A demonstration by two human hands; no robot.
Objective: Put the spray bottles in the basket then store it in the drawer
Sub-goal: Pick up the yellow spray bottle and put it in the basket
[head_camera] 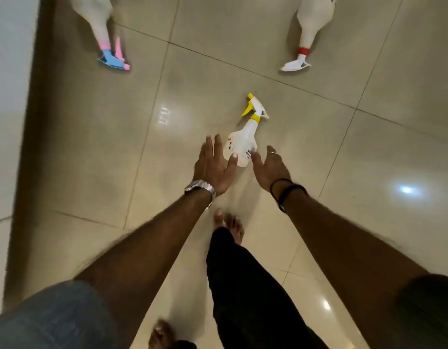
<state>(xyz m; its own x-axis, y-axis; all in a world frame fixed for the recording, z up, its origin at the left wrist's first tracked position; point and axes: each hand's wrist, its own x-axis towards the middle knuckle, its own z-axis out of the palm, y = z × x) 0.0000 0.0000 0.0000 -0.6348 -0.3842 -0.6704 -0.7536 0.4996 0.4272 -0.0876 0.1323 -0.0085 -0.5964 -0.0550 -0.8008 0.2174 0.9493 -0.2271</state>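
Three white spray bottles lie on the tiled floor. The one with a yellow trigger (244,139) lies in the middle, its nozzle pointing away from me. My left hand (214,165) and my right hand (269,167) reach down on either side of its base, fingers spread, fingertips at the bottle; neither grips it. A bottle with a blue and pink head (102,28) lies at the top left. Another with a red collar and white trigger (309,28) lies at the top right. No basket or drawer is in view.
Glossy beige floor tiles (369,147) fill the view. A pale wall or cabinet face (8,96) runs down the left side. My bare feet (230,222) and a black trouser leg stand just behind the hands.
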